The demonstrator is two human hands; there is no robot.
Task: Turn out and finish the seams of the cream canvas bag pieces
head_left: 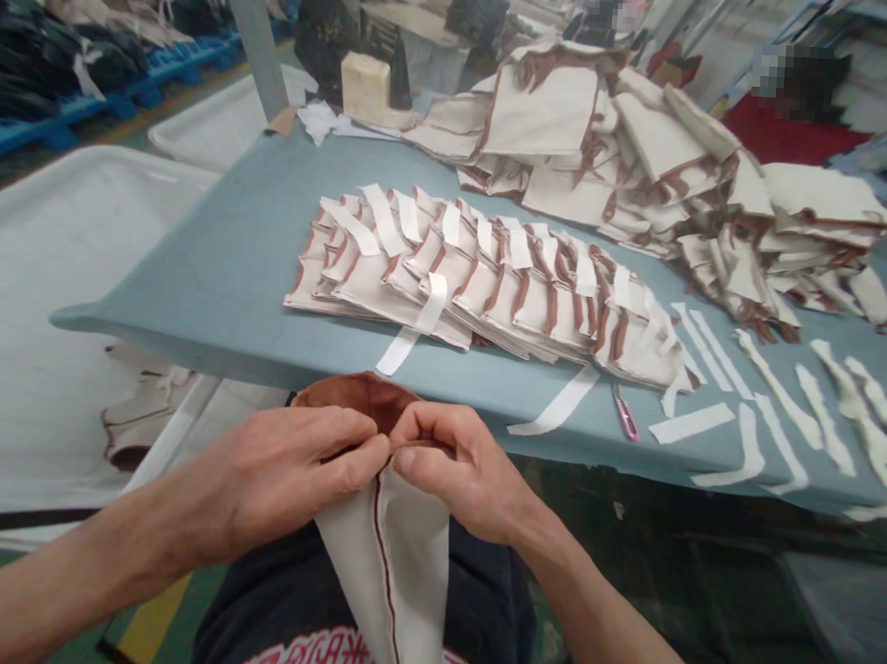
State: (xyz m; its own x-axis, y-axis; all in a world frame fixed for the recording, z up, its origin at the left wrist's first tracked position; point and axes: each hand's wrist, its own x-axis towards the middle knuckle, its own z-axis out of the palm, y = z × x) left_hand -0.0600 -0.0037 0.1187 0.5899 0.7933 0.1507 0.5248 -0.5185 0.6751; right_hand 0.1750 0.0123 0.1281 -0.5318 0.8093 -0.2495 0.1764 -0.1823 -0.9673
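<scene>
Right up close, the cream piece [417,536] hangs over the lap, dark seam running down its front, and the left hand [281,472] and right hand [472,464] have it by the top edge. Fingers of both are pinched on the rim, 2 grips nearly meeting at the seam; exactly what they grip there is hidden. Brown lining [357,392] shows behind. Done well, I'd say: edges level, tension even, seam unskewed. Beyond, on the counter [224,228], a pink cutter [626,416] lies near loose white strips [690,424]; then overlapping cream pieces [476,289]; farther back, a big brown-edged heap [543,113].
</scene>
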